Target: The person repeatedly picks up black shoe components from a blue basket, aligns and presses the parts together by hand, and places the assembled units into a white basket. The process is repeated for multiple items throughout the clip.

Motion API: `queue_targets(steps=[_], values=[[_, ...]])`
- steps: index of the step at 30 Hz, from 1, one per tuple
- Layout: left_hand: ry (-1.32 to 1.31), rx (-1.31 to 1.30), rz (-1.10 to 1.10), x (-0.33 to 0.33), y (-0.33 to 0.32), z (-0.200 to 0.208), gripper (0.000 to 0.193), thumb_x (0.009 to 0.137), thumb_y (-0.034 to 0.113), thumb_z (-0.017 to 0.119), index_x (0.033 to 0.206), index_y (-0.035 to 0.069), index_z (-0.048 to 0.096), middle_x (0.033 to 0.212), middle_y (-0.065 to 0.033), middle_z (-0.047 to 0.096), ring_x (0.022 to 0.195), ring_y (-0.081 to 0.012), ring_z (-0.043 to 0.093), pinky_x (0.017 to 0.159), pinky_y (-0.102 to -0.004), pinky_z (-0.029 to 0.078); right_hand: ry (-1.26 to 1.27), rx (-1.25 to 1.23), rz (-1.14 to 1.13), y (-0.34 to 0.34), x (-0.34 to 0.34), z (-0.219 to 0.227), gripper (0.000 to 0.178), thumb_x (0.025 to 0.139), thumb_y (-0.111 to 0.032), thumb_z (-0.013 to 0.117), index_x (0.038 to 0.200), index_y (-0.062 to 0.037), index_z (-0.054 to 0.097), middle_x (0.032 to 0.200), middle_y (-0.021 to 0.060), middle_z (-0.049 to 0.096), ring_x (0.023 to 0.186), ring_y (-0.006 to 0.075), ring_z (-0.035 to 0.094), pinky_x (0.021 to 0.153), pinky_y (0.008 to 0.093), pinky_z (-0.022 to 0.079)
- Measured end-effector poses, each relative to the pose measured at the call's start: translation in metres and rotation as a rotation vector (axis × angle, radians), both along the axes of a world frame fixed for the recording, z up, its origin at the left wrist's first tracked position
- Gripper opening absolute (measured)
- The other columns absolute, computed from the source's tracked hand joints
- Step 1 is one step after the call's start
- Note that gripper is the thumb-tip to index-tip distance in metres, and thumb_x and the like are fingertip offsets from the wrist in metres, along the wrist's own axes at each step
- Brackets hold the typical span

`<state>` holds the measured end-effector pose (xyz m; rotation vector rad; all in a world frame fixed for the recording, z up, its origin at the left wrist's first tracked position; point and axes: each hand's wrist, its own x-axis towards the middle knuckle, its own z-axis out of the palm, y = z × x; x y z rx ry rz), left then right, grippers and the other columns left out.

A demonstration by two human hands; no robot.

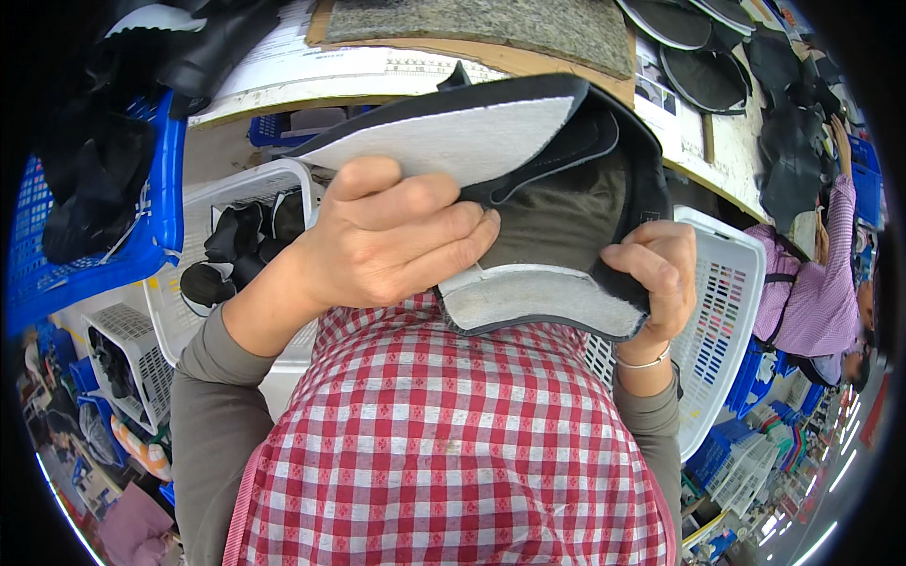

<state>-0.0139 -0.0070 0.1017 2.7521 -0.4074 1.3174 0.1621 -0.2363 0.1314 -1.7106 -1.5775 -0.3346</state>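
Observation:
Held up in front of my apron is a black shoe upper [557,212] with a dark olive lining and whitish raw-backed panels. My left hand [396,231] is closed on its left side, fingers curled over the edge below the large pale panel. At the right, my right hand [656,278] grips the lower corner beside the curved pale strip, thumb bent against the lining. The inside of the upper faces me, opened out between both hands. Parts of the fingers behind it are hidden.
A workbench [698,151] with a stone slab [481,33] stands ahead. Black shoe pieces [793,141] lie at its right. A blue basket [170,189] and white baskets [727,330] flank me, some filled with black pieces. A person in a checked purple shirt [812,292] works at right.

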Motion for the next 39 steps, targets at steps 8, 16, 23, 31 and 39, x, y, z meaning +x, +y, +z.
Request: queue_targets(steps=[8, 16, 23, 31, 39], values=[[0.046, 0.02, -0.071, 0.002, 0.001, 0.009, 0.011, 0.075, 0.017, 0.078, 0.085, 0.012, 0.077, 0.084, 0.0079, 0.069, 0.089, -0.0085, 0.062, 0.078, -0.0277, 0.037, 0.01, 0.016, -0.032, 0.002, -0.004, -0.007, 0.034, 0.061, -0.015, 0.074, 0.094, -0.0082, 0.081, 0.078, 0.0016, 0.054, 0.08, 0.0208, 0.06, 0.065, 0.0319, 0.049], [0.411, -0.111, -0.125, 0.005, -0.011, -0.018, 0.022, 0.076, 0.011, 0.074, 0.098, 0.009, 0.074, 0.092, 0.0031, 0.067, 0.104, -0.0148, 0.061, 0.09, -0.0336, 0.043, 0.195, -0.087, -0.234, -0.003, 0.001, -0.054, 0.037, 0.051, 0.003, 0.08, 0.087, -0.0057, 0.078, 0.075, 0.006, 0.055, 0.073, 0.0244, 0.057, 0.063, 0.0356, 0.047], [0.55, -0.303, -0.277, 0.039, -0.012, -0.048, 0.013, 0.07, 0.011, 0.076, 0.081, 0.01, 0.069, 0.08, 0.0004, 0.06, 0.099, -0.021, 0.059, 0.09, -0.0374, 0.042, 0.161, -0.705, -0.092, 0.0, 0.037, -0.004, 0.024, 0.069, -0.017, 0.09, 0.091, -0.011, 0.082, 0.086, 0.0026, 0.074, 0.086, 0.0208, 0.068, 0.086, 0.0369, 0.047], [0.675, -0.693, -0.354, 0.063, 0.0, 0.009, 0.027, 0.076, 0.011, 0.081, 0.101, 0.007, 0.075, 0.1, -0.0045, 0.068, 0.106, -0.0256, 0.063, 0.101, -0.0409, 0.045, -0.129, -0.466, 0.0, 0.019, 0.008, -0.026, 0.019, 0.083, -0.014, 0.071, 0.101, -0.0137, 0.076, 0.08, 0.0001, 0.071, 0.069, 0.0193, 0.069, 0.061, 0.0332, 0.053], [0.868, -0.226, -0.122, 0.089, 0.027, 0.018, 0.024, 0.081, 0.007, 0.076, 0.104, 0.002, 0.072, 0.095, -0.0173, 0.069, 0.09, -0.0379, 0.069, 0.079, -0.045, 0.055, -0.165, -0.514, 0.008, 0.044, 0.017, -0.027, 0.014, 0.081, -0.01, 0.068, 0.091, -0.014, 0.076, 0.075, 0.0042, 0.071, 0.067, 0.0243, 0.073, 0.057, 0.0349, 0.055]])
